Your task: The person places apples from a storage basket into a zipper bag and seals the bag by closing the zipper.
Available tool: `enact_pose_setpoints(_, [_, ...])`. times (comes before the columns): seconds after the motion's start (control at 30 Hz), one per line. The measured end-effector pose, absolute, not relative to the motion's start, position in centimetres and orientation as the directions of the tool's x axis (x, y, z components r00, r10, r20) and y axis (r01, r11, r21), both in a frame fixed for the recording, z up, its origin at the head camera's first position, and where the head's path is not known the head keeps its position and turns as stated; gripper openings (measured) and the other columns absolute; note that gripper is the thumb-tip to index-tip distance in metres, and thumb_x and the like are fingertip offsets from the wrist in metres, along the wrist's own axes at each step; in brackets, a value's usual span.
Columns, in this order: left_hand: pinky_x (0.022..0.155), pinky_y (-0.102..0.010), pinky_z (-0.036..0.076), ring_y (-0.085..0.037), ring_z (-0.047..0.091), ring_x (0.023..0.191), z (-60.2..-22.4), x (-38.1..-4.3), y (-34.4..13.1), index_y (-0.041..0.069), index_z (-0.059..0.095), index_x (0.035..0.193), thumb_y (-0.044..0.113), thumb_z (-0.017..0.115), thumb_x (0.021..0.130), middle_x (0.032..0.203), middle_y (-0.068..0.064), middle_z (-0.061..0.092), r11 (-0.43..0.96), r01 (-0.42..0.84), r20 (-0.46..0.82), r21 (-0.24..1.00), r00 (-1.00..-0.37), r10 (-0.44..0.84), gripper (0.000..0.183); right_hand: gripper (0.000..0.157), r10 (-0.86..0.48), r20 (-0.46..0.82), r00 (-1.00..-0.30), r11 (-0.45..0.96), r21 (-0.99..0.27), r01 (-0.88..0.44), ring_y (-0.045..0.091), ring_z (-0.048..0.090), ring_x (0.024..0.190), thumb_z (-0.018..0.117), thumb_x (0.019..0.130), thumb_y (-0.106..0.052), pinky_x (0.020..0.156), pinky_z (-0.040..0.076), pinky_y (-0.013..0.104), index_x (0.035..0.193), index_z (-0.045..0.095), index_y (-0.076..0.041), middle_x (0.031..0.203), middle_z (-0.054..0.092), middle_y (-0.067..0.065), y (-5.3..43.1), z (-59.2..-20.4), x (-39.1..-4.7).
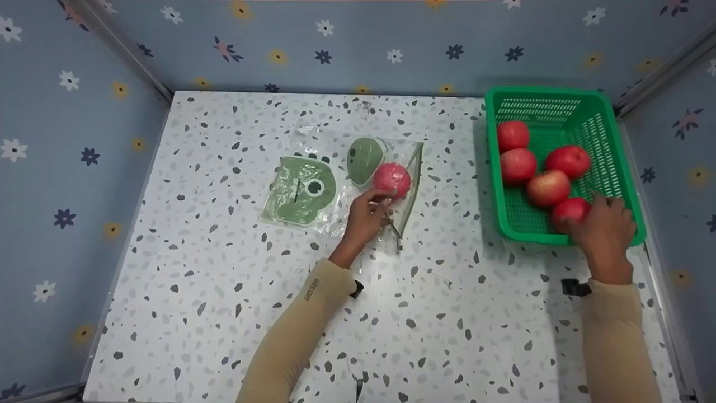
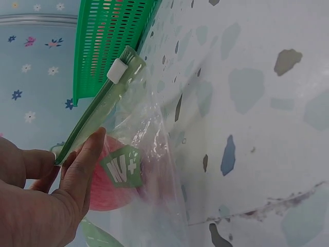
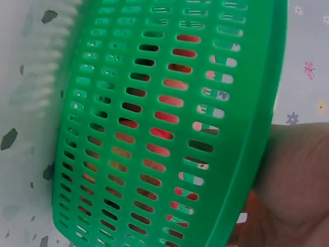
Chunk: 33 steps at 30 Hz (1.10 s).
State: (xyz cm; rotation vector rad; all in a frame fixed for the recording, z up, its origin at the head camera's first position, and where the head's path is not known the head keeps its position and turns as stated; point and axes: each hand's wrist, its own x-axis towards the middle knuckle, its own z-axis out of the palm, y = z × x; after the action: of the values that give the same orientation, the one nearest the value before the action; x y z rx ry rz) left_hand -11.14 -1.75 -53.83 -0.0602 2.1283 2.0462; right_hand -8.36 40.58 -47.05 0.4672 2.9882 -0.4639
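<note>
A clear zip bag [image 1: 341,218] printed with green cartoon shapes lies on the speckled table, with a red apple [image 1: 392,180] inside near its mouth. My left hand [image 1: 366,218] pinches the green zip edge [image 2: 87,118] beside that apple; a white slider [image 2: 117,71] sits on the edge. On the right, my right hand [image 1: 607,232] reaches over the near rim of a green basket [image 1: 506,221]. Its thumb and fingers are around a red apple [image 1: 571,212] there. In the right wrist view the basket wall hides most of this grip.
Several other apples [image 1: 549,188] lie in the basket, mostly along its left and middle. Flowered panels [image 1: 358,45] enclose the table [image 1: 212,313] at the back and both sides. The basket stands close to the right panel.
</note>
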Motion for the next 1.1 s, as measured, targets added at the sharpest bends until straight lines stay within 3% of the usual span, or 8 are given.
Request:
enact_pose_setpoints(0.17, [0.074,-0.029,0.064,-0.041,0.070,0.100,-54.0,-11.1,-1.8,-0.007,0.065,0.127,-0.001,0.055,0.107,0.113,-0.019,0.064,0.050,-0.168,-0.172,0.984,-0.981,0.090,0.023,0.080,0.238,-0.241,-0.941,0.929,-0.227,0.293,0.070,0.034,0.126,0.068,0.096,-0.028,0.102,0.030,0.080,0.151,0.031,0.018,0.140,0.035,0.051,41.0,-46.6,-8.9])
enact_pose_setpoints(0.43, [0.073,-0.029,0.064,-0.043,0.070,0.100,-54.4,-11.0,-1.7,-0.007,0.065,0.127,-0.002,0.055,0.107,0.116,-0.021,0.065,0.048,-0.170,-0.174,0.984,-0.980,0.094,0.023,0.082,0.215,-0.363,-0.907,0.940,-0.175,0.293,0.060,0.045,0.114,0.070,0.093,-0.038,0.090,0.042,0.074,0.146,0.036,0.016,0.129,0.047,0.044,42.0,-46.5,-9.5])
enact_pose_setpoints(0.73, [0.071,-0.028,0.064,-0.040,0.071,0.096,-54.3,-11.0,-1.8,-0.009,0.065,0.123,-0.003,0.056,0.106,0.108,-0.019,0.065,0.011,-0.167,-0.167,0.986,-0.982,0.091,0.020,0.069,0.182,-0.389,-0.903,0.952,-0.162,0.262,0.054,0.053,0.100,0.074,0.089,-0.035,0.073,0.048,0.062,0.131,0.047,0.012,0.116,0.056,0.038,42.1,-46.2,-10.1])
enact_pose_setpoints(0.9, [0.071,-0.029,0.064,-0.042,0.071,0.097,-54.3,-11.0,-1.8,-0.009,0.065,0.123,-0.003,0.055,0.106,0.107,-0.020,0.064,0.007,-0.168,-0.168,0.986,-0.982,0.086,0.020,0.064,0.190,-0.389,-0.901,0.953,-0.148,0.265,0.053,0.054,0.096,0.077,0.086,-0.032,0.071,0.049,0.061,0.123,0.048,0.012,0.110,0.056,0.037,41.9,-46.2,-10.6])
enact_pose_setpoints(1.1, [0.072,-0.029,0.064,-0.044,0.071,0.098,-54.3,-11.0,-1.9,-0.009,0.065,0.123,-0.003,0.055,0.107,0.106,-0.018,0.064,0.004,-0.172,-0.171,0.985,-0.982,0.085,0.020,0.070,0.205,-0.372,-0.905,0.949,-0.151,0.277,0.054,0.052,0.099,0.078,0.086,-0.034,0.074,0.049,0.064,0.130,0.046,0.012,0.113,0.054,0.038,42.0,-46.5,-10.6])
